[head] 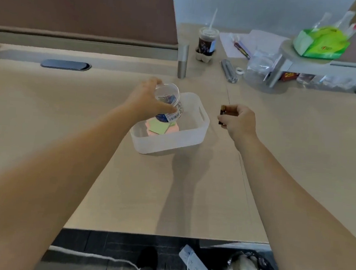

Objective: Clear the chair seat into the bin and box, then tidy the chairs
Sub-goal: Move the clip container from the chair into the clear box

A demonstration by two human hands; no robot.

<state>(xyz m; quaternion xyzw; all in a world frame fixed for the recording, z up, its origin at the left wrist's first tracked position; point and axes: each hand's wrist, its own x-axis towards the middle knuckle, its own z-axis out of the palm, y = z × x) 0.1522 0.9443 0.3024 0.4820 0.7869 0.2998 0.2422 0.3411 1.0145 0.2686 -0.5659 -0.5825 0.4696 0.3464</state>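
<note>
My left hand [145, 99] grips a clear plastic jar [168, 101] with coloured clips inside and a blue label, tilted over the white translucent box [194, 134] on the desk. Green and pink sticky notes [161, 128] lie on the box's floor. My right hand [238, 122] holds a small dark brown item with a gold end [223, 112], just right of the box and above the desk. A bin with a black liner [268, 269] holding crumpled rubbish sits on the floor at the bottom right. No chair is visible.
At the back of the beige desk [86, 149] stand an iced drink cup with a straw [207, 43], papers, a clear bag and a raised shelf with a green tissue pack [320, 42]. A white power strip [194, 264] and cable lie on the dark floor.
</note>
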